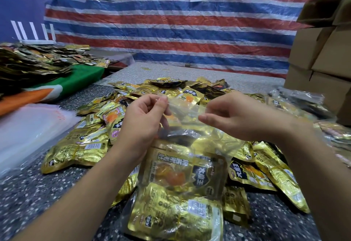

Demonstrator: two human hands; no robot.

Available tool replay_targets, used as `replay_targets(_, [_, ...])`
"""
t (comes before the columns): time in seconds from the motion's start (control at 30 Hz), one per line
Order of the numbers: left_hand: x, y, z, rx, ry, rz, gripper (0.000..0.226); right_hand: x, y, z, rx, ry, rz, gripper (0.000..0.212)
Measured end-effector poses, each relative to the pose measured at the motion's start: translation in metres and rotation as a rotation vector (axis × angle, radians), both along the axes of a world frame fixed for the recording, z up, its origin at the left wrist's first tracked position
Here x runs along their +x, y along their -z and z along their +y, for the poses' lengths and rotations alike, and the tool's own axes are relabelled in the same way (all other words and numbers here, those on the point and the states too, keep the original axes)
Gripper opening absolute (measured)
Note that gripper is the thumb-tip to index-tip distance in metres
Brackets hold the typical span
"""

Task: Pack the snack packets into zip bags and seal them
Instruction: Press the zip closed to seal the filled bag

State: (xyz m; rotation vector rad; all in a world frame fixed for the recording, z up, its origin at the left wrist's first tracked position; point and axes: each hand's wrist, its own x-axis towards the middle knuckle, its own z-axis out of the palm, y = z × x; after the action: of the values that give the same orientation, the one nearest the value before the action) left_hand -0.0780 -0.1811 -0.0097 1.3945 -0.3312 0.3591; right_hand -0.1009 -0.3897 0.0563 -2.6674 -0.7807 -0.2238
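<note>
Striped red, white and blue tarpaulin [171, 31] hangs behind a speckled surface [38, 193] heaped with gold snack packets [91, 145].

Both hands work the mouth of one clear zip bag [186, 164]. The left hand [140, 122] pinches the bag's top edge at its left end between thumb and fingertips, and the right hand [243, 119] pinches the same edge further right, so the strip is stretched between them. Whether the zip is already pressed together along that stretch cannot be told; the film is too clear to read.

Below the hands the zip bag hangs down toward the near edge of the surface, and several gold packets sit inside it, one with an orange picture facing up. By the look of it this bag is filled and is at the sealing step.

Around the zip bag, the loose packets spread to its left, its right and beyond it, so most of the packing seems left to do. To the right of the zip bag lie what appear to be filled clear bags [296, 103], though they are blurred. To its left sits a stack of flat empty bags [34, 126]. Beyond that, far left, another pile of packets [34, 64] rests on a green cloth [83, 77]. Cardboard boxes [322, 50] stand at the far right.
</note>
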Motion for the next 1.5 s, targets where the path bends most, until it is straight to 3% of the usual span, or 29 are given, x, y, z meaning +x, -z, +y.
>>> replay_targets(0.3, [-0.001,0.001,0.002,0.063,-0.049,-0.068,0.026,-0.002,0.002,0.002,0.081,-0.052,0.009,0.038])
replay_targets(0.43, [-0.002,0.004,-0.001,0.212,-0.103,-0.150,0.018,-0.006,-0.001,0.001,0.012,-0.020,0.105,0.026])
replay_targets(0.57, [-0.008,-0.003,-0.006,0.212,-0.057,-0.207,0.018,-0.012,-0.002,0.002,-0.008,-0.043,0.266,0.011])
replay_targets(0.73, [-0.024,-0.033,-0.019,0.272,0.066,-0.330,0.017,-0.024,-0.019,0.004,0.067,-0.153,0.396,0.044])
replay_targets(0.83, [-0.034,-0.059,-0.030,0.286,0.131,-0.388,0.015,-0.030,-0.032,-0.005,0.107,-0.213,0.410,0.032])
replay_targets(0.93, [-0.036,-0.078,-0.035,0.226,0.169,-0.355,0.040,-0.036,-0.045,-0.023,0.258,-0.181,0.372,0.021])
replay_targets(1.03, [-0.027,-0.070,-0.033,0.198,0.055,-0.272,0.050,-0.032,-0.047,-0.051,0.537,0.067,0.243,0.020])
replay_targets(1.17, [-0.011,-0.028,-0.028,0.264,-0.099,-0.154,0.032,-0.002,-0.036,-0.104,1.085,0.419,0.169,0.022])
replay_targets(1.27, [-0.002,-0.006,-0.023,0.298,-0.197,-0.173,0.010,0.020,-0.016,-0.146,1.484,0.495,0.198,0.024])
replay_targets(1.33, [0.002,0.002,-0.021,0.280,-0.178,-0.136,0.008,0.029,0.007,-0.169,1.766,0.601,0.228,0.021])
replay_targets(1.5, [0.000,0.016,-0.020,0.295,-0.142,-0.068,0.013,0.038,0.075,-0.190,1.852,0.785,0.428,0.025])
